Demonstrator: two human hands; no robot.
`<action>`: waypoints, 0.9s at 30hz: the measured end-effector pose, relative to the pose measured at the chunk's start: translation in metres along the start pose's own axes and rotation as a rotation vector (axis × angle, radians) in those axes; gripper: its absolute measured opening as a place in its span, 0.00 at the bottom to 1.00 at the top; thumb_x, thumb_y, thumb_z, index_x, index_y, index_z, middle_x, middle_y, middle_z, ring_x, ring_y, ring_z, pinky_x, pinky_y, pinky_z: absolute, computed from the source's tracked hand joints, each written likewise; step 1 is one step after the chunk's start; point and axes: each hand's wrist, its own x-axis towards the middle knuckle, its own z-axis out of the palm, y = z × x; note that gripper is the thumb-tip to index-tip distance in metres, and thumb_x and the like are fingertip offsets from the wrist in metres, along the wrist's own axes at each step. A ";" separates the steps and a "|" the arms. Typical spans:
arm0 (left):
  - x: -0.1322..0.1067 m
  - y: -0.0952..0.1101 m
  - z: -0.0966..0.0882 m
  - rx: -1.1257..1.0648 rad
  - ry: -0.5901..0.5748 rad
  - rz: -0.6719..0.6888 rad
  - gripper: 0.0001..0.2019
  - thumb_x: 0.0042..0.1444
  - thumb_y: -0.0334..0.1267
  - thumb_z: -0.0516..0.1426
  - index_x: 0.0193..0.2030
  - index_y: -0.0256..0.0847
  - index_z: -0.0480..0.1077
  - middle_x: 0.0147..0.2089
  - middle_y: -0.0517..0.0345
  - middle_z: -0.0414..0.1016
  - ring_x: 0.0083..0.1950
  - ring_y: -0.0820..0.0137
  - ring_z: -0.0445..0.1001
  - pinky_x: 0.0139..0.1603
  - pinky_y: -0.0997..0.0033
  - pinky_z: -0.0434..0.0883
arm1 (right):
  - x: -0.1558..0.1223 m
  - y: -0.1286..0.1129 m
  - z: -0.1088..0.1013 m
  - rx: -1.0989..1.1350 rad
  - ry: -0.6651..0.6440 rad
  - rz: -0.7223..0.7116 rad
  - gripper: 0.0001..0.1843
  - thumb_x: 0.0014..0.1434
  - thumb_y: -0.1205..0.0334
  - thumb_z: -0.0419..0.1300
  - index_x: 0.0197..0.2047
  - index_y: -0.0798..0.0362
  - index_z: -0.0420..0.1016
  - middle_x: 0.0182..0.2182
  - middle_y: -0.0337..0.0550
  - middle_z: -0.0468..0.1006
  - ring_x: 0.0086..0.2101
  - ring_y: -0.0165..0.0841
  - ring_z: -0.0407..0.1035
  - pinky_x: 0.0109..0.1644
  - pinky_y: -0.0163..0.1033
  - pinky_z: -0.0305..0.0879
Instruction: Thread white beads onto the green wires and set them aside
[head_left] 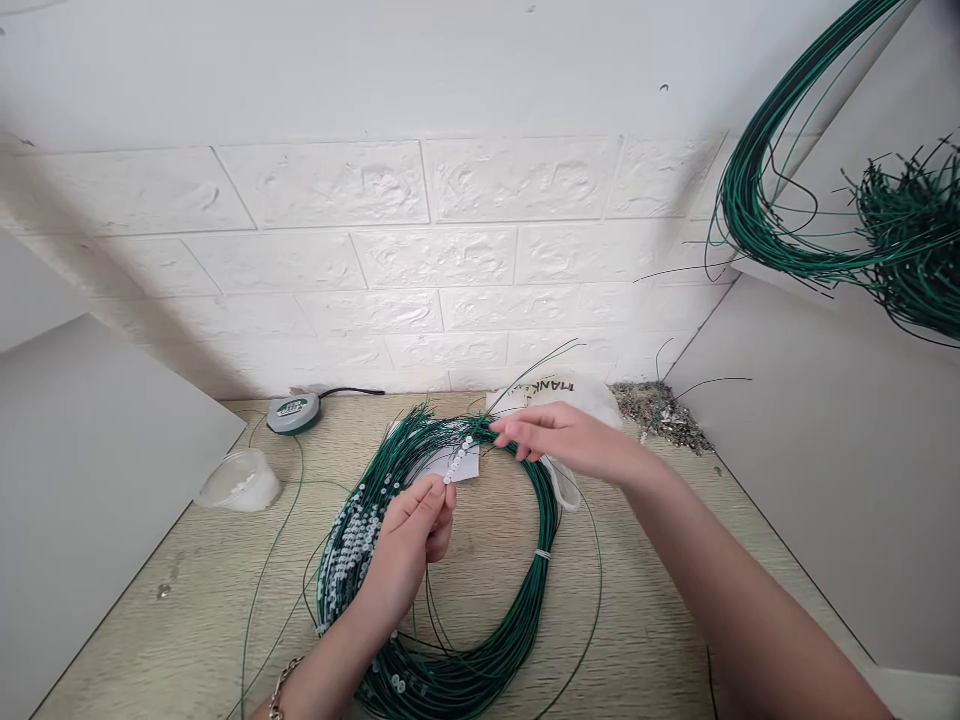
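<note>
Thumb and fingers of my left hand (412,530) pinch a thin green wire strung with small white beads (457,458), which runs up and to the right. My right hand (566,440) hovers by the upper end of that bead row, fingers loosely stretched and apart; no grip on the wire is visible. Beneath both hands lies a large coil of green wire (536,600), bound with a white tie (543,553) on its right. Many white beads (352,545) sit on the coil's left side, partly covered by my left hand and forearm.
A tape measure (294,413) and a clear cup of white bits (240,482) stand at left. Behind my right hand lies a white bag (592,400) with dark lettering, beside a heap of small scraps (664,415). Another green wire bundle (757,220) hangs upper right. White panels flank the table.
</note>
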 end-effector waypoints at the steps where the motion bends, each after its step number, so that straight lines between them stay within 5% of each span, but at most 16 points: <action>1: 0.000 0.000 0.001 0.000 -0.002 0.004 0.17 0.47 0.50 0.54 0.24 0.36 0.58 0.17 0.70 0.41 0.16 0.84 0.39 0.15 0.83 0.40 | 0.001 -0.002 0.011 0.052 -0.015 -0.025 0.25 0.55 0.45 0.48 0.41 0.56 0.71 0.42 0.46 0.72 0.33 0.30 0.68 0.37 0.34 0.63; 6: -0.004 0.006 0.002 -0.062 0.017 0.011 0.16 0.47 0.49 0.55 0.25 0.36 0.58 0.18 0.70 0.41 0.16 0.85 0.39 0.15 0.83 0.40 | -0.004 -0.014 0.038 0.015 -0.067 -0.120 0.23 0.55 0.48 0.49 0.47 0.54 0.69 0.50 0.44 0.67 0.46 0.34 0.64 0.49 0.37 0.58; 8: -0.006 0.012 0.001 -0.122 0.040 0.003 0.15 0.48 0.46 0.55 0.25 0.37 0.58 0.18 0.70 0.41 0.16 0.85 0.38 0.15 0.83 0.40 | -0.016 -0.015 0.026 -0.109 0.026 -0.083 0.23 0.56 0.49 0.49 0.50 0.52 0.67 0.49 0.43 0.68 0.46 0.35 0.63 0.49 0.39 0.58; 12: -0.013 0.026 0.003 -0.248 0.064 -0.004 0.12 0.48 0.41 0.55 0.25 0.37 0.56 0.20 0.69 0.41 0.17 0.85 0.37 0.15 0.84 0.40 | -0.047 -0.003 -0.014 -0.275 0.332 0.109 0.20 0.57 0.50 0.47 0.39 0.52 0.73 0.44 0.43 0.72 0.42 0.37 0.66 0.46 0.41 0.60; 15: -0.021 0.034 0.009 -0.330 0.040 -0.007 0.11 0.49 0.39 0.54 0.25 0.37 0.55 0.20 0.69 0.40 0.17 0.84 0.36 0.14 0.83 0.39 | -0.071 0.014 -0.023 -0.289 0.355 0.174 0.20 0.57 0.50 0.46 0.41 0.52 0.73 0.45 0.45 0.71 0.43 0.37 0.65 0.47 0.43 0.60; 18: -0.031 0.045 0.019 -0.404 0.007 0.009 0.09 0.51 0.36 0.53 0.25 0.38 0.55 0.20 0.68 0.40 0.16 0.84 0.35 0.14 0.82 0.39 | -0.091 0.023 0.001 -0.334 0.119 0.110 0.23 0.55 0.49 0.50 0.52 0.48 0.66 0.52 0.44 0.64 0.51 0.39 0.57 0.54 0.46 0.53; 22: -0.044 0.066 0.034 -0.459 -0.025 0.062 0.08 0.51 0.33 0.51 0.25 0.38 0.54 0.20 0.68 0.41 0.16 0.84 0.35 0.12 0.81 0.38 | -0.110 0.016 0.058 -0.336 -0.144 -0.030 0.37 0.45 0.44 0.58 0.58 0.43 0.56 0.58 0.42 0.55 0.57 0.43 0.46 0.60 0.53 0.38; 24: -0.050 0.077 0.042 -0.454 -0.031 0.094 0.07 0.51 0.32 0.51 0.25 0.39 0.54 0.20 0.67 0.42 0.15 0.84 0.35 0.11 0.81 0.38 | -0.112 0.011 0.081 -0.310 -0.141 -0.124 0.35 0.49 0.46 0.56 0.59 0.45 0.53 0.56 0.43 0.57 0.56 0.39 0.49 0.61 0.51 0.29; 27: -0.054 0.092 0.055 -0.432 -0.036 0.142 0.06 0.51 0.32 0.50 0.25 0.39 0.55 0.20 0.66 0.42 0.15 0.84 0.36 0.11 0.81 0.38 | -0.108 0.012 0.101 -0.312 -0.020 -0.166 0.19 0.58 0.56 0.49 0.53 0.49 0.60 0.46 0.43 0.67 0.48 0.31 0.60 0.61 0.49 0.26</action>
